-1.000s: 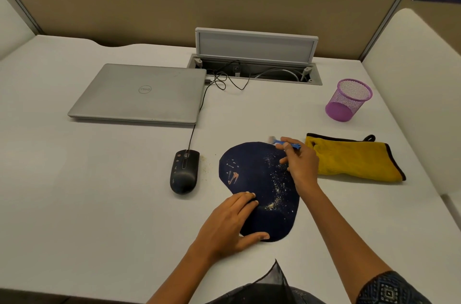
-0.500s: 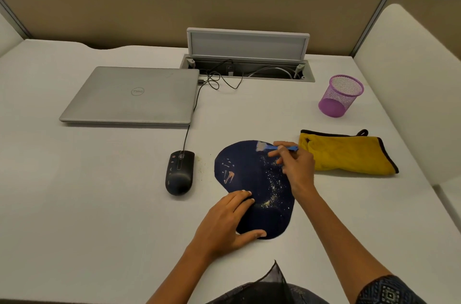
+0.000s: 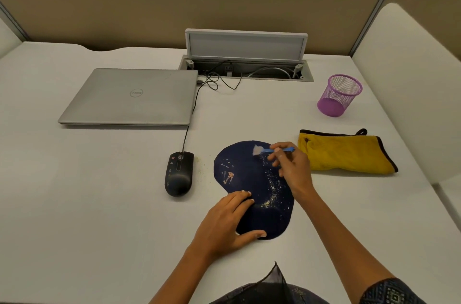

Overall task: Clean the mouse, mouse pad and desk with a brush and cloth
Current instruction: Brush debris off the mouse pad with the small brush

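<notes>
Fingers (image 3: 277, 148) round brush (image 3: 270, 150); crumb-strewn mouse pad (image 3: 239, 174)

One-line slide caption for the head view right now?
Right hand brushes crumbs off the dark mouse pad with a blue brush while left hand presses it flat.

You see a matt cloth-faced mouse pad (image 3: 245, 174), fluffy yellow cloth (image 3: 346, 154), plastic brush (image 3: 272, 150), and brushed-metal laptop (image 3: 132, 96).
</notes>
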{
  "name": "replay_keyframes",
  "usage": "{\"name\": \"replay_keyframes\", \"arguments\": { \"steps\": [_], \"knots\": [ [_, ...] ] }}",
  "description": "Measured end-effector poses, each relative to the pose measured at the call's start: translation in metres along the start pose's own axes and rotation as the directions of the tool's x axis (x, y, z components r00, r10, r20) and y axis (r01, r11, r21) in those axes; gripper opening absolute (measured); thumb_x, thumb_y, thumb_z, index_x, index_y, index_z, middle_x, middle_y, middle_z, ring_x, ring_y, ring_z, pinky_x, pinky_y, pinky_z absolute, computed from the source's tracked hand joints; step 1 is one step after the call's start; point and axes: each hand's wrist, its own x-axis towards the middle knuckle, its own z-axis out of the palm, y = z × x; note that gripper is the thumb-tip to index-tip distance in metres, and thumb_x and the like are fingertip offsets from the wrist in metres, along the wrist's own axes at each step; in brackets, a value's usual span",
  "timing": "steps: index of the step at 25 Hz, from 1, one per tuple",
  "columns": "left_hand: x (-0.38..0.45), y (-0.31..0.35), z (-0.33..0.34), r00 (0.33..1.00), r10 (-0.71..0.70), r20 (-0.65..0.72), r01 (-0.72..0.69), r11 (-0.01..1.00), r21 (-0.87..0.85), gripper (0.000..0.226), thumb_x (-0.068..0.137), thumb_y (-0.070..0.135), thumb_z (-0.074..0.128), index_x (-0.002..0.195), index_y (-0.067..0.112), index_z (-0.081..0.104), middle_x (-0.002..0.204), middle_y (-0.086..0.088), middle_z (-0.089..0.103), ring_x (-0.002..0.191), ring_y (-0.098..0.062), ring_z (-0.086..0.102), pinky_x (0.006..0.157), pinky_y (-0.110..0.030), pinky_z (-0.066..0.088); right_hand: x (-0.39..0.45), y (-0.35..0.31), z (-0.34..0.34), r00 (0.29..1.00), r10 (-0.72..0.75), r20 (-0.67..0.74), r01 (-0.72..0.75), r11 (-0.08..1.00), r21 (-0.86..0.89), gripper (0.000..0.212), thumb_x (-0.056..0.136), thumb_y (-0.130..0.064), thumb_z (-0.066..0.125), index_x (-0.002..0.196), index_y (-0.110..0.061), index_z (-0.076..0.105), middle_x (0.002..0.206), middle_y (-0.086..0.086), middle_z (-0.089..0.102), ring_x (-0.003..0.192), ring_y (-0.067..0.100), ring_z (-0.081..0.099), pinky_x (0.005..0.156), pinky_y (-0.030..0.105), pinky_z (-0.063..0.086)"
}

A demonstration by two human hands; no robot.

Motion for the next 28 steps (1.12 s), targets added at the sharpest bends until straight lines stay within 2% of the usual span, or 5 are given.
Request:
{"name": "replay_keyframes", "arguments": {
  "steps": [8,13,19,24,28],
  "knots": [
    [0.001,0.0,0.001,0.999,0.014,-0.035,-0.015,1.0,-0.016,0.067,0.08,0.068,0.052,0.12,0.014,0.059,0.128,0.001,0.055,0.118,-0.014,0.05,0.1,-0.025,0.038,0.012,0.005,-0.015,0.966,-0.125,-0.226,0.034,0.929,-0.367,0.018,0.094,-0.019,0.048,0.099,-0.013,0.064,0.094,0.008,0.07,0.078,0.025,0.065,0.069,0.034,0.052],
    [0.0,0.0,0.0,1.0,0.001,-0.011,-0.001,1.0,-0.015,0.068,0.081,0.07,0.049,0.122,0.016,0.057,0.13,0.002,0.054,0.12,-0.013,0.048,0.101,-0.024,0.035,0.004,0.001,-0.003,0.993,-0.03,0.111,0.049,0.984,-0.17,0.022,0.096,-0.016,0.046,0.103,-0.008,0.065,0.079,0.003,0.067,0.06,0.01,0.057,0.047,0.01,0.042],
    [0.0,-0.001,0.002,1.0,-0.004,-0.018,0.004,0.999,-0.034,0.067,0.08,0.069,0.051,0.122,0.016,0.057,0.13,0.001,0.054,0.119,-0.015,0.05,0.099,-0.029,0.042,0.021,0.01,-0.023,0.974,-0.071,-0.213,-0.014,0.928,-0.371,0.024,0.096,-0.025,0.046,0.103,-0.013,0.064,0.097,0.011,0.071,0.079,0.027,0.066,0.073,0.042,0.056],
    [0.0,-0.002,0.002,1.0,0.006,-0.023,-0.006,1.0,-0.022,0.068,0.081,0.069,0.05,0.121,0.016,0.057,0.128,0.001,0.055,0.118,-0.014,0.05,0.099,-0.026,0.038,0.006,-0.003,-0.006,0.996,-0.058,0.074,0.072,0.977,-0.199,0.024,0.095,-0.026,0.048,0.102,-0.012,0.066,0.082,0.002,0.069,0.053,0.004,0.058,0.048,0.009,0.042],
    [0.0,-0.001,0.002,1.0,0.002,-0.023,-0.002,1.0,-0.011,0.068,0.08,0.069,0.05,0.121,0.016,0.057,0.129,0.001,0.055,0.118,-0.014,0.05,0.099,-0.025,0.036,0.012,0.0,-0.007,0.999,-0.049,0.015,0.051,0.908,-0.417,0.026,0.097,-0.027,0.042,0.106,-0.015,0.063,0.094,0.008,0.071,0.067,0.018,0.063,0.07,0.031,0.054]
  ]
}}
